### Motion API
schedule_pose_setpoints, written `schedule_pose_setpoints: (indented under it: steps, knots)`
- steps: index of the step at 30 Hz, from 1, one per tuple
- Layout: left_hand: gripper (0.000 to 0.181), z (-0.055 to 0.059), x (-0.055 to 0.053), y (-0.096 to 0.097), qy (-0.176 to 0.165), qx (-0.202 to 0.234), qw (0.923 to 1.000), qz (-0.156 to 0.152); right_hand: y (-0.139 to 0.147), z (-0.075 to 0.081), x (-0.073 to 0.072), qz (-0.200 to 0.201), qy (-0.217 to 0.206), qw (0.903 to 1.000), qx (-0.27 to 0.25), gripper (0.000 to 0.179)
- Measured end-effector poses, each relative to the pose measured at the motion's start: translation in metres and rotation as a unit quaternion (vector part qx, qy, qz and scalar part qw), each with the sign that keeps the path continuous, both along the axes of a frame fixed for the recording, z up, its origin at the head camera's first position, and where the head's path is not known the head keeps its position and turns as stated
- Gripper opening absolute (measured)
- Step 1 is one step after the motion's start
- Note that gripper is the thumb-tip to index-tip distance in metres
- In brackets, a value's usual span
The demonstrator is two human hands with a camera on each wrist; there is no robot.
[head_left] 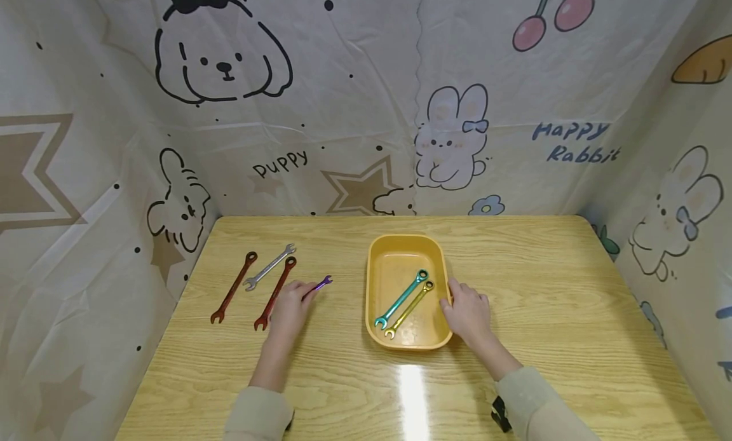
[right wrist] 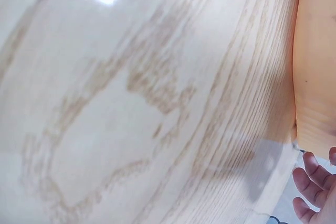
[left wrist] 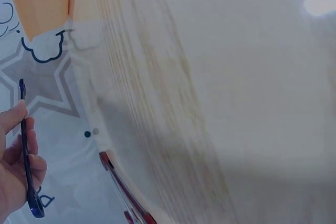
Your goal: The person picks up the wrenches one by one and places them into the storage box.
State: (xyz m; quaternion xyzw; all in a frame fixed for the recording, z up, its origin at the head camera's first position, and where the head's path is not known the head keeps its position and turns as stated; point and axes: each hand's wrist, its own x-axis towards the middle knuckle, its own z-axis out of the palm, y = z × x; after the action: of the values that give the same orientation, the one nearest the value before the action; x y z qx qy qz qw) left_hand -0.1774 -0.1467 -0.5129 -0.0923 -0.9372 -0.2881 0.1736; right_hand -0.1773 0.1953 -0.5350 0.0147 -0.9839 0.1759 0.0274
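My left hand (head_left: 290, 309) pinches a small purple wrench (head_left: 323, 283) between thumb and fingers, its open end pointing right toward the tray. In the left wrist view the same wrench (left wrist: 26, 156) looks dark and stands nearly upright in the fingers. At the right side of the yellow plastic tray (head_left: 374, 250), my right hand (head_left: 470, 311) holds the rim, thumb over the edge. Inside the tray lie a teal wrench (head_left: 402, 299) and a yellow-green wrench (head_left: 410, 309), side by side on a slant. The right wrist view shows curled fingers (right wrist: 313, 174) by the tray's outer wall (right wrist: 317, 77).
Left of my left hand, a red wrench (head_left: 231, 291), a silver wrench (head_left: 267, 269) and another red wrench (head_left: 277, 291) lie slanted on the wooden table (head_left: 549, 263). Cloth (head_left: 354, 110) printed with cartoon animals and stars hangs behind the table and along both sides.
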Motion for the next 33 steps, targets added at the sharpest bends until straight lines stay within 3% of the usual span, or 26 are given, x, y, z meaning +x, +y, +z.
schedule_pose_setpoints:
  steps: [17,33]
  knots:
    - [0.014,0.007,-0.013,0.033,0.024,0.021,0.9994,-0.015,0.0,0.001,0.001,0.001,-0.003,1.0,0.0,0.028]
    - [0.016,0.013,-0.024,0.056,0.005,0.021,0.9996,-0.021,0.0,0.002,0.0,-0.003,-0.001,0.9999,0.01,0.03]
